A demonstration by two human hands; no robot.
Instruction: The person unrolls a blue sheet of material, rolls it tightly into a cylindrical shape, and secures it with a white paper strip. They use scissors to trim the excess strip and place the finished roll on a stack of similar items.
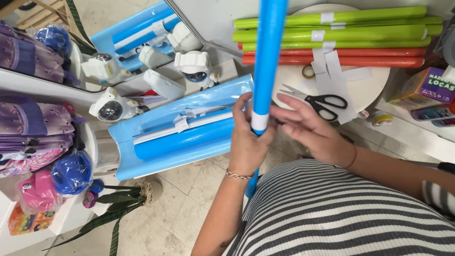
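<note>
Gripping a long blue paper roll (pixel 269 36) that stands nearly upright, the left hand (pixel 247 143) has its fingers (pixel 246 103) curled around it at a white tape band (pixel 260 121), while the right hand (pixel 311 129) presses flat, lightly spread fingers (pixel 287 116) against the same band from the other side. Just beyond the right fingers, black-handled scissors (pixel 317 102) lie on the round white worktop (pixel 369 84) among loose white tape strips (pixel 330 72), with green rolls (pixel 336 27) and orange rolls (pixel 358 58) stacked further back; beside the left fingers more blue rolls (pixel 182 133) rest in an opened blue sheet
</note>
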